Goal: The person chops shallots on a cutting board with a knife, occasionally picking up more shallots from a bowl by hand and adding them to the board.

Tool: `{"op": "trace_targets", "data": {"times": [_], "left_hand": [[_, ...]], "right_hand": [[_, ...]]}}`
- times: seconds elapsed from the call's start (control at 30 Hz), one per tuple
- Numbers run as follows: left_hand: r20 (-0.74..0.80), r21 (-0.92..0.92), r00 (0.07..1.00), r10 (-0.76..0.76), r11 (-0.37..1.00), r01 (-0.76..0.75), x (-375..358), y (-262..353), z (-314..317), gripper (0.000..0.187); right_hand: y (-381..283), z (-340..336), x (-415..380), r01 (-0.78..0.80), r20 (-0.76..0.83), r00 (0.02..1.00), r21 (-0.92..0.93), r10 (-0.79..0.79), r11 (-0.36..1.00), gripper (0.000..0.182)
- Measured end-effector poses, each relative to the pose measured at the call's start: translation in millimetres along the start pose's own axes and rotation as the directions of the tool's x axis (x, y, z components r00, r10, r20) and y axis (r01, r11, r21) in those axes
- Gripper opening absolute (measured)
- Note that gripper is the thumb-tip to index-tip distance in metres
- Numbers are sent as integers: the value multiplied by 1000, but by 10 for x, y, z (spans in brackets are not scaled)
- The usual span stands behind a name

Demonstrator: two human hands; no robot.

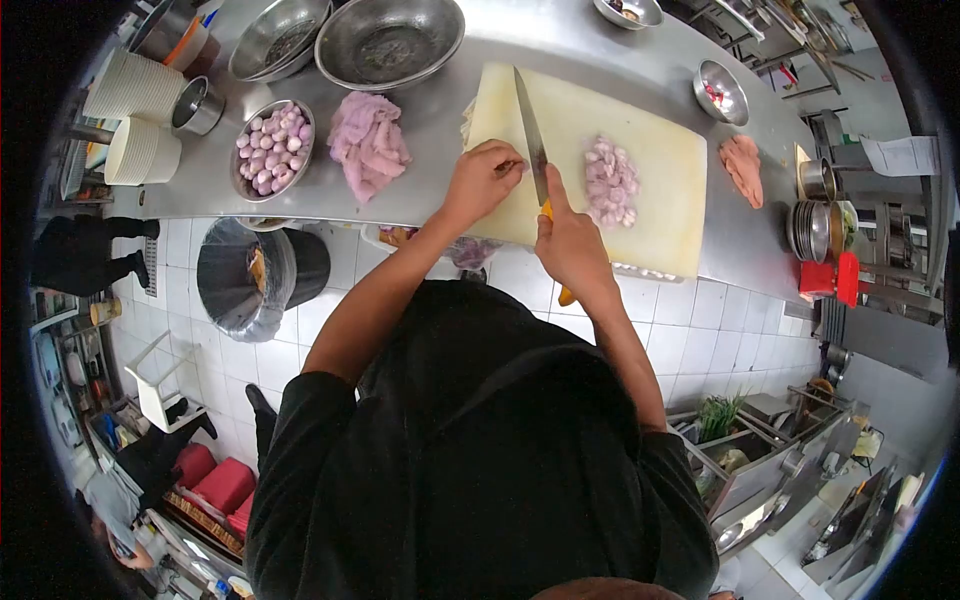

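My right hand (575,245) is wrapped round the yellow handle of a large kitchen knife (530,115), its blade lying over the pale cutting board (665,150) and pointing away from me. Just left of the blade, my left hand (485,180) is closed in a pinch at the board's left part. Something small and purplish shows at its fingertips, mostly hidden. Right of the knife lies a pile of peeled, cut shallots (610,180). A metal bowl (240,185) full of whole peeled shallots (272,148) stands at the left of the counter.
A pink cloth (367,145) lies beside the shallot bowl, and another cloth (741,170) right of the board. Large metal bowls (390,45) stand at the back; a small bowl (721,92) holds red pieces. A lined bin (240,300) is on the floor below the counter's left edge.
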State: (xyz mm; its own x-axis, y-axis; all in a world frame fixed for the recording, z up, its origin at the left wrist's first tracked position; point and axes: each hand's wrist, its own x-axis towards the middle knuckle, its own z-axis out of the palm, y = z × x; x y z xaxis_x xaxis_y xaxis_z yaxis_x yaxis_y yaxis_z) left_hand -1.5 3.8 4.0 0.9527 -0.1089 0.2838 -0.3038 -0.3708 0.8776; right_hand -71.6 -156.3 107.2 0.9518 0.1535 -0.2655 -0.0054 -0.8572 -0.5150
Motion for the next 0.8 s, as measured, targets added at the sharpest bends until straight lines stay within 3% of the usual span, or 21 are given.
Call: {"op": "trace_targets", "data": {"times": [0.2,0.4,0.8], "left_hand": [[-6,-14,1000,-12,1000,12,-10,-30,28,12],[-2,-11,1000,-15,1000,15,-6,1,-5,12],[-16,2,1000,-2,1000,2,-4,0,1,14]], "right_hand": [[62,335,209,21,-43,999,17,-20,1000,72],[-8,0,122,44,24,999,2,-44,999,74],[-105,120,276,2,34,999,-34,-1,999,77]]}}
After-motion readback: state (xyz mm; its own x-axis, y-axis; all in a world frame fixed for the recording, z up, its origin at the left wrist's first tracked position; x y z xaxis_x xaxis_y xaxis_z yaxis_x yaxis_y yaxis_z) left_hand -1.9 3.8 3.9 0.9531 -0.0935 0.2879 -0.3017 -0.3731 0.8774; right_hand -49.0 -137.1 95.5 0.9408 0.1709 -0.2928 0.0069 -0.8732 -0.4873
